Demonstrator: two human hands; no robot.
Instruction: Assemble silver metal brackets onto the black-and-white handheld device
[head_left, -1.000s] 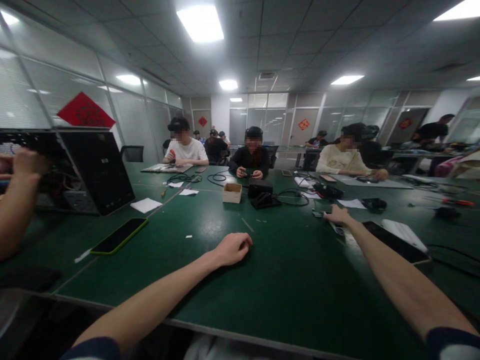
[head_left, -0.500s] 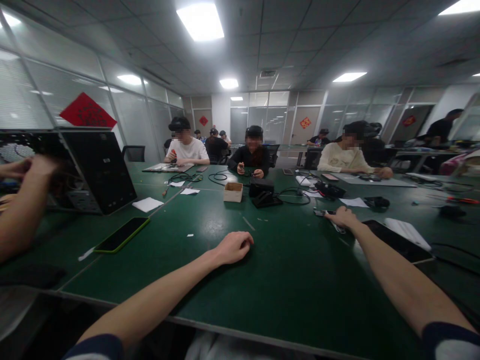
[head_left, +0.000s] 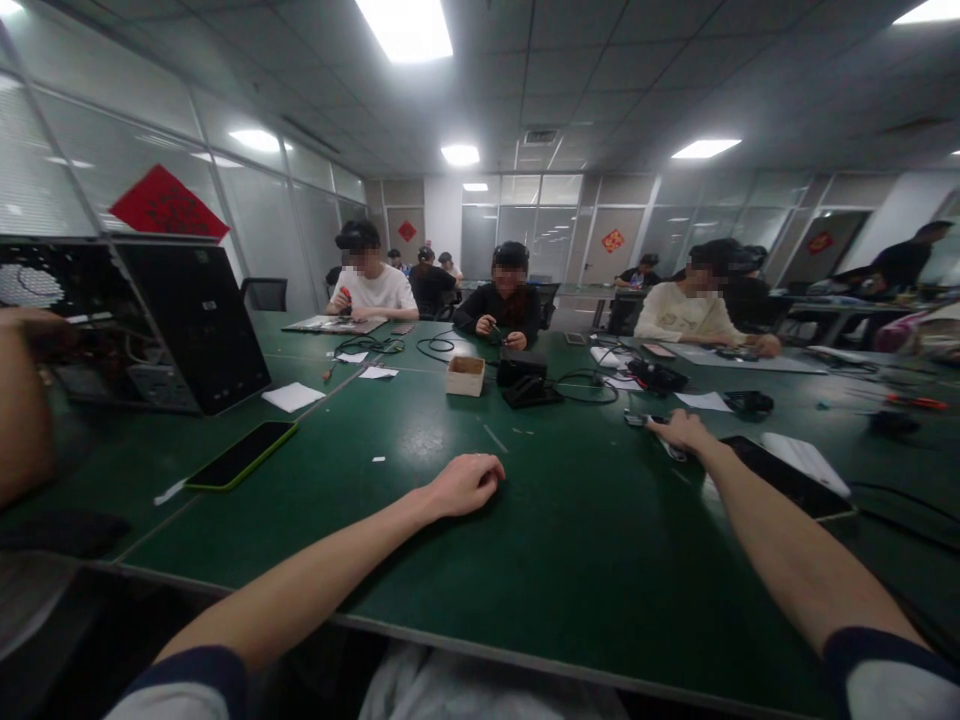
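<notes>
My left hand (head_left: pixel 466 485) rests on the green table with its fingers loosely curled and nothing visible in them. Out to the right, my right hand (head_left: pixel 684 432) is closed over a small silver-and-white object (head_left: pixel 636 419) lying on the table. Part of that object shows beyond my fingertips and the rest is covered, so its kind is unclear. Just right of the right wrist lies a flat black panel (head_left: pixel 787 478), with a white block-like item (head_left: pixel 806 462) along its far side.
A small open box (head_left: pixel 465 377) and a black device on a stand (head_left: pixel 523 380) sit ahead. To the left are a green-edged phone (head_left: pixel 241 455), folded white paper (head_left: pixel 293 397) and an open computer case (head_left: pixel 191 325), with another person's arm (head_left: pixel 22 410) beside it. Cables (head_left: pixel 592 390) lie mid-table.
The view has shifted slightly. Both my hands stay in nearly the same places on the table. At the left, the other person's arm has drawn back from the computer case.
</notes>
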